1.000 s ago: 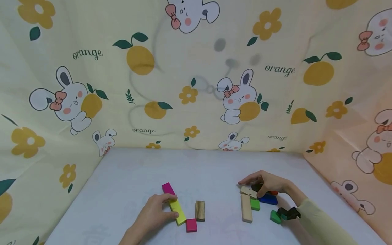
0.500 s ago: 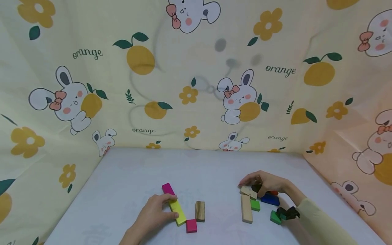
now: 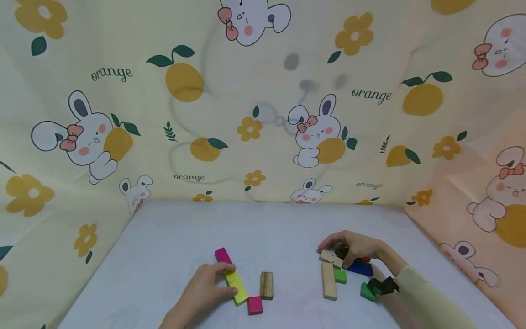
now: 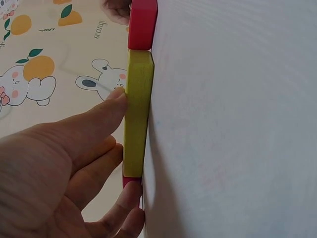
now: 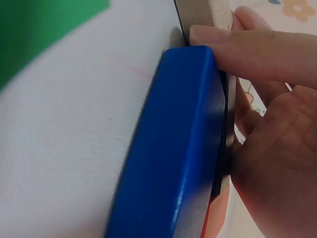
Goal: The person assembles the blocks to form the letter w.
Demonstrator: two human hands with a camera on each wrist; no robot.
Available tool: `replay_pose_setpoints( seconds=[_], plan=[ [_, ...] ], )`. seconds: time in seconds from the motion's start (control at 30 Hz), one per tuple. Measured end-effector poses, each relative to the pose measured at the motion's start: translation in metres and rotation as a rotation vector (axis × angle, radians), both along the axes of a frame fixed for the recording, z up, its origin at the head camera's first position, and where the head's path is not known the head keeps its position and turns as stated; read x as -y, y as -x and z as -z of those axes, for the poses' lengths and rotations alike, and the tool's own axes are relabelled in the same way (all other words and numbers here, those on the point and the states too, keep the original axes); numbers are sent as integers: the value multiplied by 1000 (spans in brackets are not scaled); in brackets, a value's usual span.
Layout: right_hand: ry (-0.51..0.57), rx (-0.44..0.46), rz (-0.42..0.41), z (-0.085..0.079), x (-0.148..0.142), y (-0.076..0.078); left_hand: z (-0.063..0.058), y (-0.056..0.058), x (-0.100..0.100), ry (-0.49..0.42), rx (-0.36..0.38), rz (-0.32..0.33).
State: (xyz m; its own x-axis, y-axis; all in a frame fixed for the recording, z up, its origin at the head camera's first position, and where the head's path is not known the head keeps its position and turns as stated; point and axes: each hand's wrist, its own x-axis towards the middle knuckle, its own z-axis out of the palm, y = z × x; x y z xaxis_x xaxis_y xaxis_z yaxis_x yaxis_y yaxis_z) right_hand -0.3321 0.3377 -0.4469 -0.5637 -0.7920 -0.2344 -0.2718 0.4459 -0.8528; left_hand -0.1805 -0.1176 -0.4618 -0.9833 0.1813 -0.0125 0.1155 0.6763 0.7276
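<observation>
My left hand [image 3: 205,285] holds a yellow block [image 3: 237,290] lying on the table, with its thumb and fingers against the sides. A magenta block [image 3: 222,255] lies at its far end and a reddish-pink one [image 3: 255,305] at its near end. On the right, my right hand [image 3: 361,244] grips a short pale wooden block [image 3: 329,258] between thumb and fingers, part of it hidden. A dark block [image 3: 340,252] lies under that hand, partly covered. Close beside its thumb is a blue block [image 5: 163,139], with an orange-red piece [image 3: 365,259] behind.
Between the hands stands a brown striped wooden block [image 3: 266,285]. A long pale block [image 3: 328,281] and a light green block [image 3: 339,276] lie just nearer than the right hand. A dark green block [image 3: 367,292] is by the right wrist's black camera [image 3: 384,286]. Patterned cloth [image 3: 230,100] walls the table.
</observation>
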Motion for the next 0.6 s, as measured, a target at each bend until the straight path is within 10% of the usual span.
replay_pose_setpoints(
  seconds=[0.6],
  plan=[
    [-5,-83,218,-1,-1,-11,4,1,1,-9,-1,4]
  ],
)
